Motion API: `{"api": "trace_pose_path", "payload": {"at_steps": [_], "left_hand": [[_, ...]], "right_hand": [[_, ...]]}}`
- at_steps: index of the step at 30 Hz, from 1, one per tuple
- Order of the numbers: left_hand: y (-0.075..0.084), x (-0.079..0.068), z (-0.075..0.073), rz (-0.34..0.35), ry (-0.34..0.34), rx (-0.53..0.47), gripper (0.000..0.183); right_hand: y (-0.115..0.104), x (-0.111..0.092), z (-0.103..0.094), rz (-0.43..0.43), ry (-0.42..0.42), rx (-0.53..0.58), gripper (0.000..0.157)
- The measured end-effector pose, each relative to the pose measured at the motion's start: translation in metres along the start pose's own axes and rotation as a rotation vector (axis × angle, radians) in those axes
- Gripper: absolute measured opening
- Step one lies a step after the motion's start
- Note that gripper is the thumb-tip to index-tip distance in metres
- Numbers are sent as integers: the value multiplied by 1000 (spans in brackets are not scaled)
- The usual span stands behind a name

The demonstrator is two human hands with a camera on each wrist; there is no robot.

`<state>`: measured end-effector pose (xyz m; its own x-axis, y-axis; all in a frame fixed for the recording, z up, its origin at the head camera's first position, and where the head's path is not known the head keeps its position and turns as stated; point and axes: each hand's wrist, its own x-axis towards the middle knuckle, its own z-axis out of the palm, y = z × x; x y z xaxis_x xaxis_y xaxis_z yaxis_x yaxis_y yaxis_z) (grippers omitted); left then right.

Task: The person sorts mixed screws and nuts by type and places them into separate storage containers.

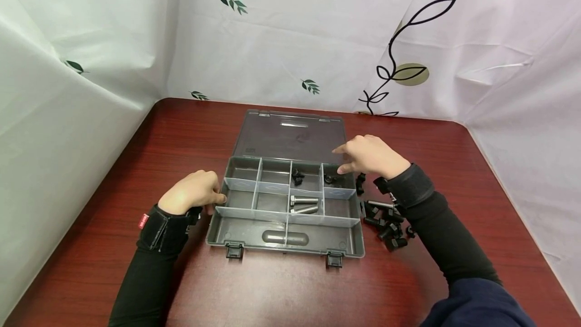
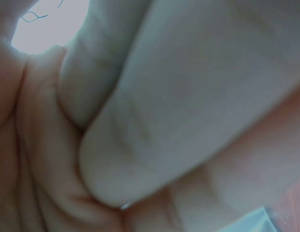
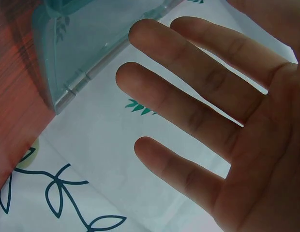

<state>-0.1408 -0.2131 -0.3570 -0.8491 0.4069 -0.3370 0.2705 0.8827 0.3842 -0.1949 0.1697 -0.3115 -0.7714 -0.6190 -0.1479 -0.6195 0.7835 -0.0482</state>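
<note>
A grey plastic organizer box lies with its lid folded back, its inside split into several compartments. My left hand holds the box's left edge between thumb and curled fingers; in the left wrist view the curled fingers fill most of the picture. Over the back right compartment hovers my right hand, fingers straight and spread, with nothing in it. Below it sit small black parts. More black parts lie one compartment to the left. Two silver hex bolts occupy the middle row.
Right of the box, a loose pile of black fasteners lies on the red-brown table, with a silver bolt on top. The lid stretches toward the back. White printed sheets enclose the table's back and sides.
</note>
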Motion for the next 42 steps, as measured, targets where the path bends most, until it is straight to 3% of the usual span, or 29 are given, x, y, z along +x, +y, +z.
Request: {"api": "trace_pose_path", "payload": {"at_steps": [19,42], "left_hand": [[-1,-1,0,13,6,-1,26],[1,-2,-1,6,-1,-44,26]], "right_hand": [[23,-20,5,64,26,50,47],[62,-66,25,186,-16,154,48]]}}
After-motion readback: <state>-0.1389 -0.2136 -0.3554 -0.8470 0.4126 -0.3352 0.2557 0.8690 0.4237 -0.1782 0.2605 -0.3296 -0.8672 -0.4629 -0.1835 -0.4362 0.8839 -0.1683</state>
